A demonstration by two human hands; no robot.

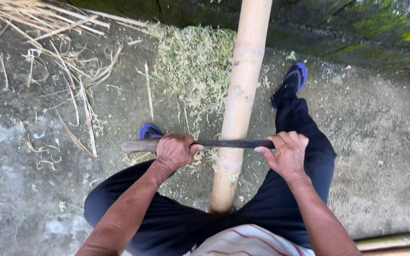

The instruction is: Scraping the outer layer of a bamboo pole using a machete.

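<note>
Concrete ground, bamboo pole (pixel 239 102) between knees, left hand (pixel 174 150) and right hand (pixel 288 154) fingers gripping blade (pixel 228 143) across it.

No pkgs, no labels, no signs, no screens

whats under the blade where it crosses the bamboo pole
The dark blade lies across the pale bamboo pole, held by the left hand and right hand. Shavings lie on the ground beyond. The strip of pole beneath the blade is covered.
</note>
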